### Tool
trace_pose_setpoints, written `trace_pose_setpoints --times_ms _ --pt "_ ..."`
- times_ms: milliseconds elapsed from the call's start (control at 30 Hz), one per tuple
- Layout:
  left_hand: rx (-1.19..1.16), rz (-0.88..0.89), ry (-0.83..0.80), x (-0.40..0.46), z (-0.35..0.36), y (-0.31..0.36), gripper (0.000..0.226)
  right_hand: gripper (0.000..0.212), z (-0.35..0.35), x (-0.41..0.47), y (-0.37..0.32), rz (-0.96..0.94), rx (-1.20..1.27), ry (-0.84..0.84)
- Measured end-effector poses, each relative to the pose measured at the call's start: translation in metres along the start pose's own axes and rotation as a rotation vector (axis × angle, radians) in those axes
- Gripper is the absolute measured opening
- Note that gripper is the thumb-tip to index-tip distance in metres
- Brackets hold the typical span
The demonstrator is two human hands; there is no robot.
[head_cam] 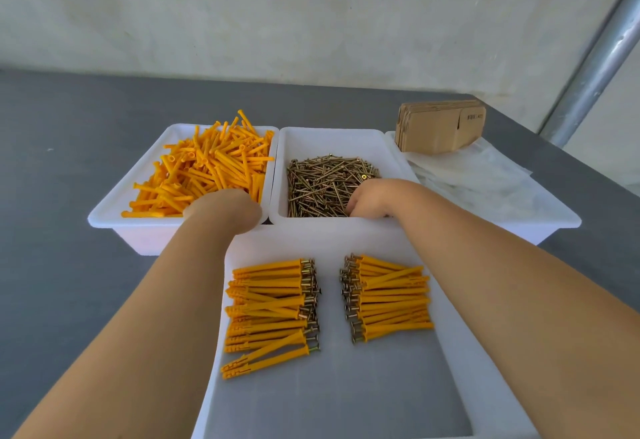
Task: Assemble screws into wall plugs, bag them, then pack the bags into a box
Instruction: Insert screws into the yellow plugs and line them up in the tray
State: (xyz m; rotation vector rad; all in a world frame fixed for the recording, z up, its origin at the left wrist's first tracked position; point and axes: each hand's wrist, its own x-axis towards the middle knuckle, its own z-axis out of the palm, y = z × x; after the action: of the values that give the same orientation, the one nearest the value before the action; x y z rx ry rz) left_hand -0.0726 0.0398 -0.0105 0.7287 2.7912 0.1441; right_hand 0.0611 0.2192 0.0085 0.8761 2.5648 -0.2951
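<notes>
A big grey bench [69, 196] holds four white trays. The near tray [460, 352] is the biggest. In it lie two heaps of orange plugs with screws already in them, a left heap [270, 310] and a right heap [391, 300], with the screw heads facing each other across a gap. Behind it on the left is a tray [114, 210] piled with loose orange wall plugs [207, 168]. The middle tray [332, 142] holds a pile of brown screws [322, 178]. The far right tray [554, 220] holds clear bags [485, 178], and a stack of flat cardboard boxes [440, 130] sits on top of the bags at the back.

The left hand [221, 210] reaches into the plug tray. Its fingers point down and are hidden, so I cannot tell if they hold a plug. The right hand [374, 199] is in the screw pile. Its fingers [353, 208] curl down among the screws, but I cannot tell if they have got one.
</notes>
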Motion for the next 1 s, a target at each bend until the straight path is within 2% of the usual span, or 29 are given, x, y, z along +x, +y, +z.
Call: trace_pose_setpoints --times_ms 100,233,333,433,567,733,800,867,933,1000 --pt "-0.041 0.034 0.099 0.002 0.001 -0.003 0.028 0.038 0.001 0.006 0.003 0.016 0.109 0.090" --pt "-0.208 0.039 0.381 -0.002 0.000 -0.007 0.038 0.035 0.007 0.010 0.004 0.017 0.214 0.142" --pt "-0.341 0.125 0.585 -0.005 -0.002 -0.007 0.027 0.032 0.010 0.007 0.008 0.021 0.246 0.251" --pt "-0.433 0.168 0.693 -0.006 -0.004 -0.005 0.024 0.030 0.009 0.002 0.007 0.017 0.226 0.279" --pt "-0.502 0.263 0.701 -0.008 -0.001 -0.003 0.023 0.028 0.008 0.002 0.009 0.022 0.262 0.275" --pt "-0.513 0.455 0.749 -0.015 -0.001 0.008 0.020 0.028 0.014 -0.001 0.010 -0.003 0.287 0.463" --pt "-0.523 0.549 0.740 -0.020 0.000 0.014 0.018 0.026 0.015 -0.003 0.014 0.029 0.271 0.503" --pt "-0.528 0.631 0.709 -0.023 0.000 0.018 0.018 0.025 0.014 -0.008 0.018 0.057 0.300 0.613" --pt "-0.577 0.678 0.680 -0.027 -0.002 0.022 0.016 0.027 0.011 -0.016 0.023 0.047 0.442 0.765" --pt "-0.667 0.687 0.621 -0.032 -0.003 0.027 0.014 0.021 0.008 -0.025 0.026 0.018 0.701 0.827"
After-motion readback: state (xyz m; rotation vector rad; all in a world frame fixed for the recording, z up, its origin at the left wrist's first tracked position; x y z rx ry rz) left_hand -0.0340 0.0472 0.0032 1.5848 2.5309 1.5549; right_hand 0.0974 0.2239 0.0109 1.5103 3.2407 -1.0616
